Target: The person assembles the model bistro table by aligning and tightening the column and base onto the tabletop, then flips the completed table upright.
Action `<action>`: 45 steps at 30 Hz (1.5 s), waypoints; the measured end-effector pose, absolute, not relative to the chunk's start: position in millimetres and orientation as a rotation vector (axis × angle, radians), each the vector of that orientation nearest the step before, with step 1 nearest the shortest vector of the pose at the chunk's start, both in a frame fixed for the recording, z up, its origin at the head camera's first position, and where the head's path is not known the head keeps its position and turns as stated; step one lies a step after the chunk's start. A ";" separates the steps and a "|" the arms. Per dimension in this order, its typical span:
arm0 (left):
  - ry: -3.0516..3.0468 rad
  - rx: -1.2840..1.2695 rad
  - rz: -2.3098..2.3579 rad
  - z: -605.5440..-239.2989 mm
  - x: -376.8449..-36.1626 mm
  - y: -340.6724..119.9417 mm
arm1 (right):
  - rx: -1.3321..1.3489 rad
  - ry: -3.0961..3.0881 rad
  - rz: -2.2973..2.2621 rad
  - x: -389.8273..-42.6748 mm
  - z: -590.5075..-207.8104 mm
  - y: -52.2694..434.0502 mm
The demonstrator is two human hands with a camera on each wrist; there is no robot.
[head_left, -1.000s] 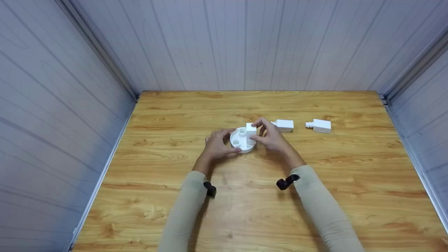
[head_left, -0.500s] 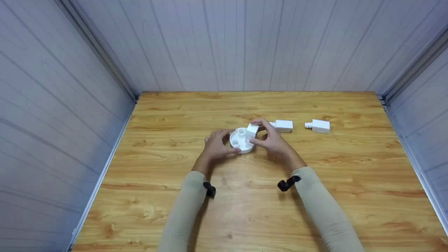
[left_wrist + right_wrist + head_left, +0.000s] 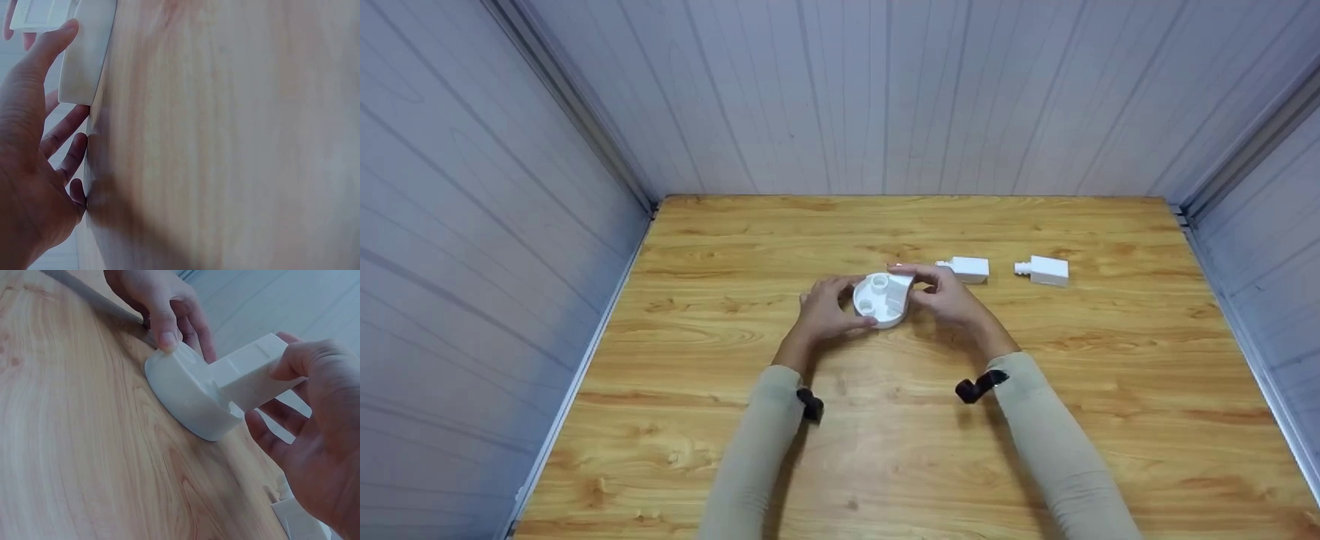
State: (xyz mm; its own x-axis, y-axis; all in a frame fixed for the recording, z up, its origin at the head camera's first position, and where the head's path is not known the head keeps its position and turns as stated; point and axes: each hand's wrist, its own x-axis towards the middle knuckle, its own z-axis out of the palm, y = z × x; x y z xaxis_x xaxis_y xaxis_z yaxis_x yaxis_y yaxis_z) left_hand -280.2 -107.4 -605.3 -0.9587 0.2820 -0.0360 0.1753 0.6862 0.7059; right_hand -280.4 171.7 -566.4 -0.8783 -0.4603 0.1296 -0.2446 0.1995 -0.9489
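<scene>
A round white base (image 3: 887, 324) with a raised rim lies on the wooden table, two short round sockets (image 3: 879, 282) showing inside it. My left hand (image 3: 826, 309) grips its left side, thumb at the near edge and fingers at the far edge. On the base's right side stands a white rectangular block (image 3: 253, 371), its lower end down inside the rim. My right hand (image 3: 949, 298) pinches this block between thumb and fingers near its upper end. The joint between block and base is partly hidden. In the left wrist view the left thumb (image 3: 68, 25) presses the base's rim.
Two similar white blocks with ridged necks lie on the table to the right: a nearer block (image 3: 969, 268) just behind the right hand and a farther block (image 3: 1048, 270). Pale panel walls (image 3: 847, 97) enclose the table at the back and both sides.
The block has turned counterclockwise as seen from above, the right index finger moving left over its far side and the thumb moving right. The left hand and base have stayed put.
</scene>
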 end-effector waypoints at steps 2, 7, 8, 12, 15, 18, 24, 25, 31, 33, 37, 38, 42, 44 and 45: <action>2.749 0.362 1.127 -604.1 -279.8 -106.6 | -0.664 2.310 -1.740 -280.2 -566.9 172.1; 2.755 0.328 1.080 -594.5 -274.3 -104.1 | -0.623 2.392 -1.707 -277.7 -567.2 169.3; 2.761 0.327 1.062 -592.3 -273.3 -103.8 | -0.606 2.406 -1.697 -276.8 -566.6 168.4; 2.766 0.340 1.083 -593.3 -272.7 -104.5 | -0.597 2.441 -1.670 -274.2 -565.2 166.5; 2.767 0.353 1.097 -595.2 -272.0 -105.5 | -0.651 2.453 -1.643 -273.6 -566.0 167.6; 2.777 0.378 1.095 -599.1 -272.1 -106.3 | -0.734 2.438 -1.608 -273.7 -567.8 171.6; 2.750 0.383 1.124 -598.5 -272.0 -106.7 | -0.811 2.327 -1.589 -275.0 -562.8 181.2; 2.751 0.383 1.128 -599.8 -272.8 -107.2 | -0.819 2.310 -1.590 -275.1 -560.9 182.3; 2.752 0.373 1.132 -600.7 -275.2 -107.4 | -0.856 2.260 -1.558 -275.9 -556.4 188.7; 2.749 0.363 1.121 -598.6 -274.5 -106.1 | -0.850 2.266 -1.538 -276.3 -556.7 190.6; 2.755 0.344 1.083 -593.8 -272.6 -104.0 | -0.835 2.307 -1.514 -277.0 -556.4 190.3; 2.755 0.341 1.079 -593.1 -272.4 -103.8 | -0.828 2.327 -1.512 -277.0 -556.2 188.9; 2.765 0.351 1.097 -593.0 -272.0 -104.3 | -0.829 2.411 -1.516 -276.0 -556.7 180.3; 2.785 0.373 1.100 -597.3 -274.2 -104.9 | -0.827 2.450 -1.527 -274.8 -557.8 175.5; 2.789 0.381 1.108 -599.1 -275.0 -105.1 | -0.827 2.465 -1.533 -274.1 -558.5 173.5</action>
